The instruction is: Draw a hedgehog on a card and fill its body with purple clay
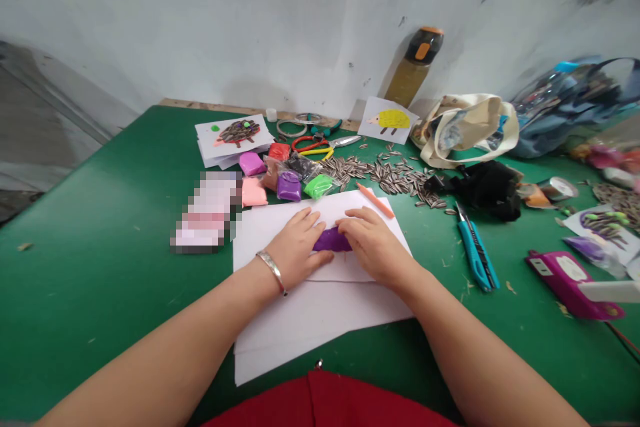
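Note:
A flattened strip of purple modelling clay (pixel 332 240) lies on white paper (pixel 280 307), between my two hands. My left hand (pixel 298 244), with a silver bracelet at the wrist, grips its left end, the fingers above and the thumb below. At the right end, my right hand (pixel 374 244) bends over the clay with its fingertips on it; its thumb is hidden. Behind my right hand an orange pen (pixel 376 201) rests across the paper's upper edge.
Clay packets, including a purple one (pixel 289 187), lie behind the paper near sunflower seeds (pixel 395 177) and pliers (pixel 311 144). A teal utility knife (pixel 477 253) and a magenta glue gun (pixel 575 283) are at right. A bottle (pixel 413 67) leans against the wall.

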{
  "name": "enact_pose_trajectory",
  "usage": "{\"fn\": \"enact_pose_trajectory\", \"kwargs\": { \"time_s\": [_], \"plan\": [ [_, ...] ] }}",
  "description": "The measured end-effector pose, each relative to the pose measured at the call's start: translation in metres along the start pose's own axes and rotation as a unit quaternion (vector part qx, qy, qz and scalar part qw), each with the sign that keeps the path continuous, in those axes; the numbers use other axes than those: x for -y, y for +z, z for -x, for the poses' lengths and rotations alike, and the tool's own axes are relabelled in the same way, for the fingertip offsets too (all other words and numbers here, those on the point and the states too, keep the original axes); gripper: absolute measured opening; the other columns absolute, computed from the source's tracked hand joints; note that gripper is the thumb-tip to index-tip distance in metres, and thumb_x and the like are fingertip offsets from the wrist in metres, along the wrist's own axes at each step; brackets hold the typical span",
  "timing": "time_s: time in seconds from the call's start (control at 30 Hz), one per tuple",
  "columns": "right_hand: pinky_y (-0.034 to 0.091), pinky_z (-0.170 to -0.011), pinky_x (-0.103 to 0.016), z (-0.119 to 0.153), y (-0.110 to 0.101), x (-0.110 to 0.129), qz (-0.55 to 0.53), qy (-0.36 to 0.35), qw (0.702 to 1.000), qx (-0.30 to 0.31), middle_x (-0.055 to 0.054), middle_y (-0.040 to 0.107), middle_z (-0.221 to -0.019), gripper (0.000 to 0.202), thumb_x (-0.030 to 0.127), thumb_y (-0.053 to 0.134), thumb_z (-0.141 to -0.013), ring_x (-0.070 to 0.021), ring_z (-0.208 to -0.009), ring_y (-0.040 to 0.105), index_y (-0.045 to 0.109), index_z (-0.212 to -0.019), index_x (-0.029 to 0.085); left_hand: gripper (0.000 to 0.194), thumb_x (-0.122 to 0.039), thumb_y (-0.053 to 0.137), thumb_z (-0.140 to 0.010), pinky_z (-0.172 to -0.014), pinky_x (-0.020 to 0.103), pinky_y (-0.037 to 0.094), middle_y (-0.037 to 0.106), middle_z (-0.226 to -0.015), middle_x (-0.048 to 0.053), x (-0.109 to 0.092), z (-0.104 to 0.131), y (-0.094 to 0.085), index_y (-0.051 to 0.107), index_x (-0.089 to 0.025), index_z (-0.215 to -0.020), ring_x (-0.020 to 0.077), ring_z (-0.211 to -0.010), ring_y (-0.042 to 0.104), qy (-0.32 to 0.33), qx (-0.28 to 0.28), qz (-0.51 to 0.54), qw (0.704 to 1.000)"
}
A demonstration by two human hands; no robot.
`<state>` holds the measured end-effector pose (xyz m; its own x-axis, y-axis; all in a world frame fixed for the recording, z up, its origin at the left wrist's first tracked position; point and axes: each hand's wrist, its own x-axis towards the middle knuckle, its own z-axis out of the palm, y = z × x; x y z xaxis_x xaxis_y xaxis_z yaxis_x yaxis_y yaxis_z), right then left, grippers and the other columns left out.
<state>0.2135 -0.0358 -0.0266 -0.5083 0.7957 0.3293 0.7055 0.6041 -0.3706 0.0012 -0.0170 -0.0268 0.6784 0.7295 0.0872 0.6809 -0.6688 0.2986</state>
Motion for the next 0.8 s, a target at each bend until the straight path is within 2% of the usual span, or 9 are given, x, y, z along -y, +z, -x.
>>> {"fn": "enact_pose_trajectory", "kwargs": {
  "time_s": [0.1, 0.17, 0.43, 0.6, 0.8],
  "plan": [
    [0.032, -0.108, -0.056, 0.003, 0.004, 0.004, 0.033, -0.003, 0.999, 0.033, -0.008, 0.070, -0.101, 0.024, 0.007, 0.044, -0.090, -0.0279, -0.121, 0.051, 0.061, -0.101, 0.020, 0.049, -0.040, 0.059, -0.088, -0.111, 0.052, 0.035, 0.055, -0.133, 0.020, -0.003, 0.002, -0.001, 0.058, -0.006, -0.124, 0.0356, -0.129, 0.045, 0.010, -0.011, 0.003, 1.000],
    [0.030, -0.109, -0.057, 0.004, 0.005, 0.006, 0.040, -0.008, 0.998, 0.048, -0.007, 0.070, -0.102, 0.026, 0.005, 0.044, -0.089, -0.0277, -0.123, 0.049, 0.060, -0.101, 0.020, 0.048, -0.040, 0.058, -0.089, -0.109, 0.053, 0.036, 0.055, -0.132, 0.020, -0.005, 0.003, -0.001, 0.058, -0.007, -0.124, 0.0361, -0.128, 0.045, 0.011, -0.020, 0.001, 1.000],
    [0.024, -0.112, -0.058, 0.004, 0.005, 0.010, 0.066, -0.022, 0.995, 0.066, -0.005, 0.071, -0.104, 0.024, 0.005, 0.044, -0.089, -0.0290, -0.125, 0.048, 0.059, -0.100, 0.020, 0.041, -0.038, 0.060, -0.088, -0.108, 0.053, 0.037, 0.056, -0.130, 0.018, -0.005, 0.004, 0.002, 0.061, -0.011, -0.120, 0.0346, -0.128, 0.044, 0.020, -0.027, 0.008, 0.999],
    [0.028, -0.111, -0.056, 0.007, -0.003, 0.008, 0.030, -0.010, 0.999, 0.035, -0.005, 0.070, -0.108, 0.023, 0.006, 0.045, -0.088, -0.0269, -0.124, 0.049, 0.057, -0.103, 0.020, 0.040, -0.038, 0.054, -0.091, -0.110, 0.053, 0.034, 0.056, -0.127, 0.017, -0.002, 0.004, 0.002, 0.060, -0.011, -0.120, 0.0322, -0.123, 0.048, 0.036, -0.028, 0.018, 0.999],
    [0.023, -0.113, -0.058, 0.008, -0.002, 0.011, 0.047, -0.025, 0.995, 0.084, -0.004, 0.070, -0.111, 0.022, 0.006, 0.044, -0.090, -0.0273, -0.129, 0.044, 0.058, -0.099, 0.021, 0.037, -0.035, 0.056, -0.090, -0.110, 0.054, 0.035, 0.056, -0.129, 0.016, -0.003, 0.004, 0.000, 0.060, -0.014, -0.120, 0.0319, -0.126, 0.046, 0.034, -0.020, 0.009, 0.999]
  ]
}}
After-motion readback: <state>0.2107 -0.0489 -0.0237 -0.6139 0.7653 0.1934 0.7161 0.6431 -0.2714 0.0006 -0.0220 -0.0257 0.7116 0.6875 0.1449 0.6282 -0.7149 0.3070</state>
